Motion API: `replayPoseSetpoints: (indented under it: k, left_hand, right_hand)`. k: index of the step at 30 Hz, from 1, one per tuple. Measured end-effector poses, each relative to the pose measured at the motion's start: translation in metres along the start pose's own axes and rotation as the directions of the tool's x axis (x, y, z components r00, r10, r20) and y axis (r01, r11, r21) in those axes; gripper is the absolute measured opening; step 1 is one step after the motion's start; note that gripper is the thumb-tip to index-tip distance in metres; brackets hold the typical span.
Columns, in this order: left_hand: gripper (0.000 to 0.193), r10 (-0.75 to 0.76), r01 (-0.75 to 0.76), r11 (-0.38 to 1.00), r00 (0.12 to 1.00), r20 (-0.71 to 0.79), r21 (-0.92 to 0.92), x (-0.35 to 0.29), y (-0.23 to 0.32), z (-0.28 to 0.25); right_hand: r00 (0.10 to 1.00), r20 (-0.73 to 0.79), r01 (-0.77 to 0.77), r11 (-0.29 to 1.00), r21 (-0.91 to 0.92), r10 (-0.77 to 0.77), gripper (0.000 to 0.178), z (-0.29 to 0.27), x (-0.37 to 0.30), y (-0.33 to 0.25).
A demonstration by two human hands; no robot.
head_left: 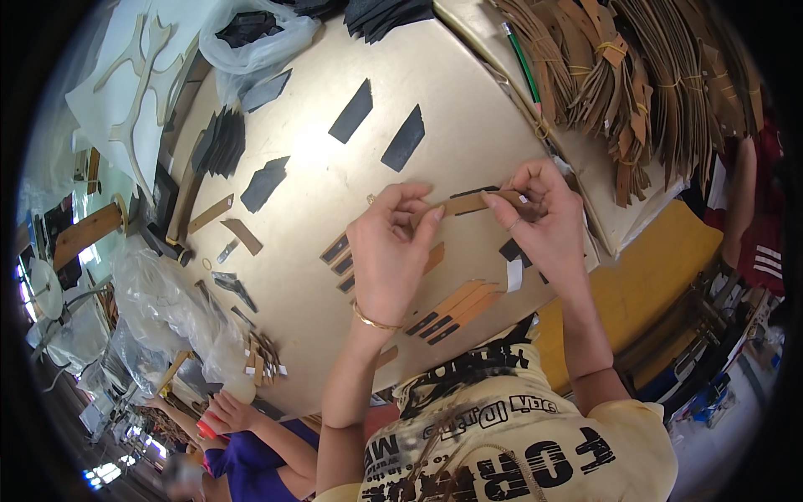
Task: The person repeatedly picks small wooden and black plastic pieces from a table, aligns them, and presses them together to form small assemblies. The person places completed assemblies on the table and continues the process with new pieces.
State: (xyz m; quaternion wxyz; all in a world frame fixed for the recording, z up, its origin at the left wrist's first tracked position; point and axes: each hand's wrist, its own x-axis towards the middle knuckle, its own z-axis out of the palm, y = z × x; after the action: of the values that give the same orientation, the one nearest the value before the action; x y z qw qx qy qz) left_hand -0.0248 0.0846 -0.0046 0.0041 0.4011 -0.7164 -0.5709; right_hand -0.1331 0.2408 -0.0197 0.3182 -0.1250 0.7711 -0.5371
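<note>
So, head view: I've got a brown strip (464, 203) held between both hands, just above the table (309, 201), lying roughly crosswise. Left hand (389, 247) has its left end pinched, thumb against the fingers, narrow grip. Right hand (544, 226) pinches near the right end, thumb on the near face. A dark edge shows along the strip's far side; I can't tell if it's attached.

Under and beside my left wrist I see dark-ended strips (456, 311), fanned out side by side. White tag (514, 276) sits just below the right hand. Two black pieces (404, 139) lie apart beyond the hands; black stack (220, 144) is off to the left. Strip bundles (623, 92) are at upper right, green pencil (520, 63) beside them. Lower left, I see a co-worker's hand (230, 416) on something red.
</note>
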Motion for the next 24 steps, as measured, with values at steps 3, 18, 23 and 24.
replayPoseSetpoints:
  k: [3,18,23,24]
  left_hand:
    - [0.023,0.007,-0.007,1.000,1.000,-0.014,0.006,-0.001,0.000,0.002]
    - [0.014,0.059,-0.055,0.995,0.997,-0.055,0.083,-0.002,0.003,0.005]
    - [0.017,0.261,-0.246,0.926,0.965,-0.015,0.285,-0.010,-0.002,0.010]
    - [0.019,0.309,-0.287,0.901,0.951,-0.017,0.324,-0.012,-0.004,0.013]
  right_hand:
    - [1.000,-0.004,0.003,1.000,0.002,-0.003,0.027,0.000,0.001,0.000]
    - [0.999,-0.024,0.022,0.999,-0.046,-0.024,0.029,0.003,0.000,0.001]
    - [0.999,-0.035,-0.024,0.997,-0.067,0.022,0.031,0.003,0.000,-0.001]
    - [0.999,-0.038,-0.018,0.997,-0.069,0.015,0.031,0.002,0.000,-0.001]
